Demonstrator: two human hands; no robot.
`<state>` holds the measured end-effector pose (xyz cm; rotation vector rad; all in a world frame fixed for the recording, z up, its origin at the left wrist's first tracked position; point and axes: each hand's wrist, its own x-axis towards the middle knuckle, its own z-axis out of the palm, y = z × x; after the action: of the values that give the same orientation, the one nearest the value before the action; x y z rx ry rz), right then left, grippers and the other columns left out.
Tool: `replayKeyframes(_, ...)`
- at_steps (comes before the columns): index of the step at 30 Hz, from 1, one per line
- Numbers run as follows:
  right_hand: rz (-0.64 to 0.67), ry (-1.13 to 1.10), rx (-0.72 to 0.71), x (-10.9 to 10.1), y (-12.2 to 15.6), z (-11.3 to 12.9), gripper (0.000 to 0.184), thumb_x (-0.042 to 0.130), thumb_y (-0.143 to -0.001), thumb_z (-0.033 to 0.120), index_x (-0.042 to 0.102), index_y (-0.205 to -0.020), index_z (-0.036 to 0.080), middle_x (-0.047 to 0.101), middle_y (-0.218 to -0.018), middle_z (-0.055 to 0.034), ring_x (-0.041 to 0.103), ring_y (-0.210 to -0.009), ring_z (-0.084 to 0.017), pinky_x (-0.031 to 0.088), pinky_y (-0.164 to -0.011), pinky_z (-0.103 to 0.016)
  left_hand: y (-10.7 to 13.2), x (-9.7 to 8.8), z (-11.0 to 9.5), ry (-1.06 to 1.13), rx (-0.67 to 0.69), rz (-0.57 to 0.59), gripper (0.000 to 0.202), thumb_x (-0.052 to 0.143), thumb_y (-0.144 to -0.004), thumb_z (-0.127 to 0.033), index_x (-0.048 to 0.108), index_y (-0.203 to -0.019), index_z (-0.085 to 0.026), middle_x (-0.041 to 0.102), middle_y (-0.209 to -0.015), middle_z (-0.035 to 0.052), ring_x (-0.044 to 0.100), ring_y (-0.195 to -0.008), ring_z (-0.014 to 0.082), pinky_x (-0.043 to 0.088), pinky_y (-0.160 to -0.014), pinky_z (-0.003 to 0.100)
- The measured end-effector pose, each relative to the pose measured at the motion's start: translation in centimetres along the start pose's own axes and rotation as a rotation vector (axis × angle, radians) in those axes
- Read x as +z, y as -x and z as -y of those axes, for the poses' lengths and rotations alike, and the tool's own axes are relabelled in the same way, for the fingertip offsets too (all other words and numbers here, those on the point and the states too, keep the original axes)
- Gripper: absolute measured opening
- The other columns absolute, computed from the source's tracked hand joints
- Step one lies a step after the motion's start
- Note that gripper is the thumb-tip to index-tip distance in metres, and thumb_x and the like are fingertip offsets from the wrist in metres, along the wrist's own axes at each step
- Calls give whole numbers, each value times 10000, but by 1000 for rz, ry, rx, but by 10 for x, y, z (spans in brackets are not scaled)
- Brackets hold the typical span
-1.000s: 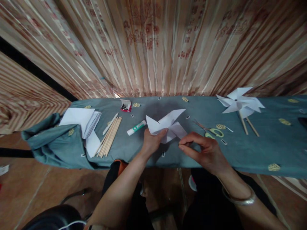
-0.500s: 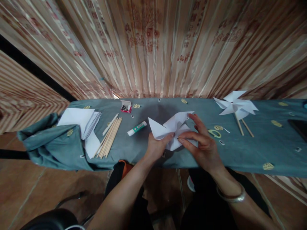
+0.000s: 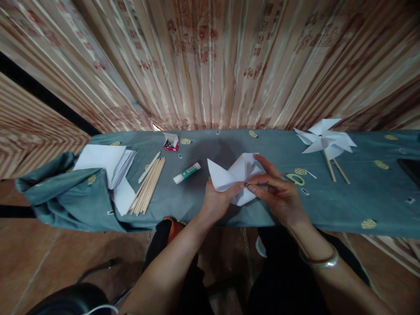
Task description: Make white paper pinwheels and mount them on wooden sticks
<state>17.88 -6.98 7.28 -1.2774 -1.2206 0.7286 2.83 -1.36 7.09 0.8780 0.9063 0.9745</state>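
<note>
Over blue-green cloth, left hand clasping folded white paper, right hand pinching a tiny dark piece near its middle

The pinwheel is white, the glue stick green-and-white, the tablecloth teal with yellow ovals.

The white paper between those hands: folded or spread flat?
Folded: the white paper rises in bent, pointed flaps, with the left hand and right hand meeting near its middle.
</note>
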Motion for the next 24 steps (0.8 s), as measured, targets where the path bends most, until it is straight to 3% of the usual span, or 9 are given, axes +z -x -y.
replayKeyframes(13, 13, 1, 20, -2, 0, -1, 38, 788, -764, 331, 785, -796, 310, 552, -1464, 8, 451, -1397, -304, 342, -1170, -505, 1, -4, 7, -91, 62, 15, 360, 882, -539, -362, 733, -772, -131, 739, -767, 52, 652, -675, 167, 534, -640, 280)
replayKeyframes(24, 19, 14, 36, -2, 0, 1, 36, 782, -770, 338, 776, -795, 313, 571, -1445, 15, 426, -1418, -269, 308, -1183, -467, 1, -3, 8, -120, 95, 4, 336, 855, -571, -366, 709, -757, -127, 728, -763, 54, 642, -669, 163, 532, -648, 288)
